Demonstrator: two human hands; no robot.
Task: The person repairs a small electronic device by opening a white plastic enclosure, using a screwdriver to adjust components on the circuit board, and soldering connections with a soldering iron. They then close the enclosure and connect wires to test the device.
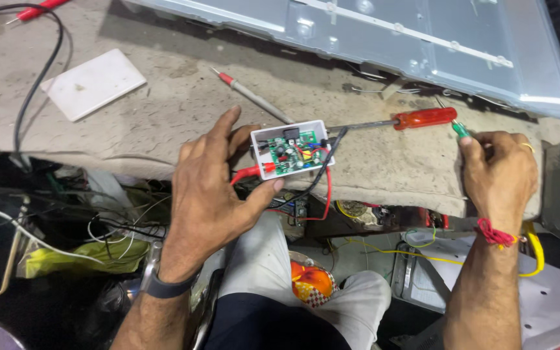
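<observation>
Small open white plastic box with a green circuit board (pixel 291 148), at the bench's front edge, pinched by the left hand (pixel 212 188); right hand (pixel 497 172) gripping a green-handled tool (pixel 459 127); probably light, rigid, fragile inside—best held by its walls.

I see a rough, matt, stained cloth covering on the tabletop (pixel 163 123). The small box (pixel 291 150) looks like smooth white plastic, its circuit board (pixel 293 154) glossy green. The screwdriver (pixel 396 120) has a translucent glossy red plastic handle and dull metal shaft. The panel (pixel 422 39) is brushed sheet metal, faintly reflective.
</observation>
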